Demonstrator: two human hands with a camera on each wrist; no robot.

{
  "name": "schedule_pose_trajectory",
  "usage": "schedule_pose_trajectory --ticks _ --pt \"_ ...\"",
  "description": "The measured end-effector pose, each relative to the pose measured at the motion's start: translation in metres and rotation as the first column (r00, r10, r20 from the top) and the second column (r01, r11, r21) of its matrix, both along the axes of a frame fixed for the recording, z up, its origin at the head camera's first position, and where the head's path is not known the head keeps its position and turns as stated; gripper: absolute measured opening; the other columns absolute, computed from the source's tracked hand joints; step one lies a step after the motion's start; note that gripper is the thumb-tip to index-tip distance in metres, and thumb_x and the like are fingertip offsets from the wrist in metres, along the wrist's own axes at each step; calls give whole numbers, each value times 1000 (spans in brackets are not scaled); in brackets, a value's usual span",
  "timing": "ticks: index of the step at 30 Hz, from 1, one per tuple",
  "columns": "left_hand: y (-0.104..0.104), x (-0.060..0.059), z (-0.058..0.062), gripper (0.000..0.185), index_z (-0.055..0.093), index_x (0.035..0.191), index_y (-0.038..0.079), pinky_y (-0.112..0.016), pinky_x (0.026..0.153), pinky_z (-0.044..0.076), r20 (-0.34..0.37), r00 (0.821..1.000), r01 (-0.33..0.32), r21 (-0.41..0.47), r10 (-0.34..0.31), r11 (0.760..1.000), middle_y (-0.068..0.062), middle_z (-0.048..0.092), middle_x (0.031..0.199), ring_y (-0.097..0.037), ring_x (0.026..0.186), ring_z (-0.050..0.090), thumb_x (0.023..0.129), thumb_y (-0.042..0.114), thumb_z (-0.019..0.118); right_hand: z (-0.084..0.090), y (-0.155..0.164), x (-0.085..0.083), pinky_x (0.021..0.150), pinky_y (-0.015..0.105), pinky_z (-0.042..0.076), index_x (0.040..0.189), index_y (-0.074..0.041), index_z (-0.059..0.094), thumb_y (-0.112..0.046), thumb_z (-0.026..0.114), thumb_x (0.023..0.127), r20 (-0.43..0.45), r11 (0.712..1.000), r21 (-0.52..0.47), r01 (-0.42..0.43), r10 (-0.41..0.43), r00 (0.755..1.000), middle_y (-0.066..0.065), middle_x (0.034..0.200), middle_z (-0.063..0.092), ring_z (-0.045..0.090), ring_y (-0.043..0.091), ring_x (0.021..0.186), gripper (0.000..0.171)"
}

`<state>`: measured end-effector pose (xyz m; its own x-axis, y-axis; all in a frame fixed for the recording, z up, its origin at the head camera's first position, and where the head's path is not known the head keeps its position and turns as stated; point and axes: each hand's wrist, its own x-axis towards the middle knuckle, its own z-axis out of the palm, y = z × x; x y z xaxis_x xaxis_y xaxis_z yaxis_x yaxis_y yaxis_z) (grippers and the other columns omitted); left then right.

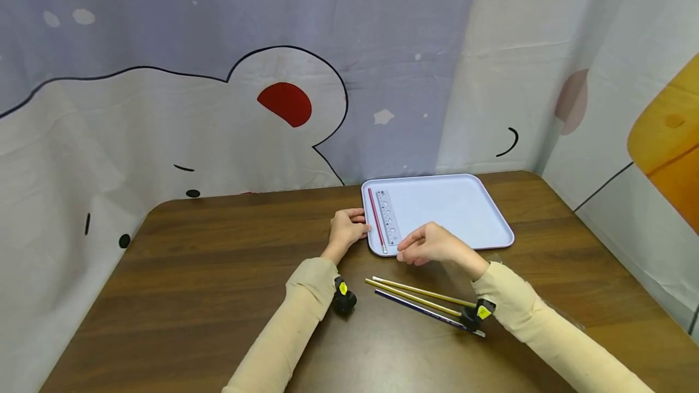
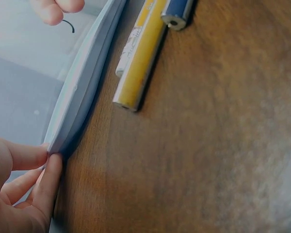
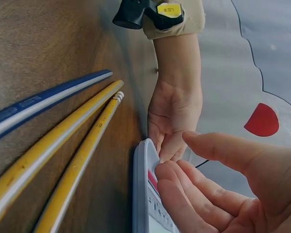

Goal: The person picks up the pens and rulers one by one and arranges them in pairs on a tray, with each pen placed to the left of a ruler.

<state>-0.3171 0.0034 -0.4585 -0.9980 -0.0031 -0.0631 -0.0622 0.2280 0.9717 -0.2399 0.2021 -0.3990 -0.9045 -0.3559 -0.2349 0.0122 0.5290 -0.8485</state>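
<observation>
Three pencils (image 1: 423, 302) loose on table (image 1: 218, 272), near right wrist. Right hand (image 1: 434, 244) relaxed, empty, over tray (image 1: 459, 205) front edge. Left hand (image 1: 346, 229) pinches tray corner, apparently steadying it. Red pencil (image 1: 375, 218), ruler (image 1: 388, 217) inside tray.

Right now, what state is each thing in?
Tray: flat on table, left hand holding its left edge.
Red pencil: lying in tray.
Ruler: lying in tray beside red pencil.
Right hand: over tray's near edge, fingers loosely curled, holding nothing visible.
Yellow pencils: on table.
Blue pencil: on table.
</observation>
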Motion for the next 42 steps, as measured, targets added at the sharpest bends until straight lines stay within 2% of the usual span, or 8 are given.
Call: schedule_pose_trajectory --ticks 4,7,15,25,31,42 --pt "1 -1 0 44 67 114 -2 -30 64 62 1 1000 -5 0 5 1000 -17 71 96 -21 74 70 72 -12 73 -2 2 2 72 36 62 103 10 68 -11 74 79 4 1000 6 -15 15 1000 13 87 75 66 9 70 33" --pt "2 1 1 44 66 117 -2 -30 68 62 16 1000 -14 -5 14 1000 -19 71 103 -22 78 70 74 -11 73 -4 3 4 73 34 62 103 11 68 -10 74 78 6 1000 5 -28 28 1000 14 89 75 66 7 71 33" --pt "2 6 4 44 66 118 -2 -27 65 62 4 1000 -15 -30 15 999 -20 71 103 -15 75 66 75 -10 73 -9 9 10 71 28 61 102 11 68 -10 75 77 8 997 15 -70 70 998 14 88 75 65 6 71 33" --pt "1 4 3 45 66 118 -3 -29 65 62 -8 1000 -14 -24 14 1000 -21 70 104 -19 77 68 74 -11 73 -11 14 17 66 22 59 100 10 68 -11 75 77 -1 994 21 -104 104 995 14 85 75 66 6 70 32" --pt "2 5 3 45 66 118 -2 -30 66 62 -3 1000 -19 -28 19 999 -21 70 104 -23 80 70 74 -11 73 -14 15 20 68 25 60 99 9 69 -11 76 77 -1 994 25 -108 108 994 15 86 74 67 8 71 31" --pt "1 8 4 42 64 117 -6 -27 64 62 -32 999 4 5 -4 1000 -23 70 101 -13 68 64 76 -12 70 -12 16 26 64 20 57 97 8 69 -11 76 75 -11 990 41 -132 132 991 13 84 74 65 6 69 30"
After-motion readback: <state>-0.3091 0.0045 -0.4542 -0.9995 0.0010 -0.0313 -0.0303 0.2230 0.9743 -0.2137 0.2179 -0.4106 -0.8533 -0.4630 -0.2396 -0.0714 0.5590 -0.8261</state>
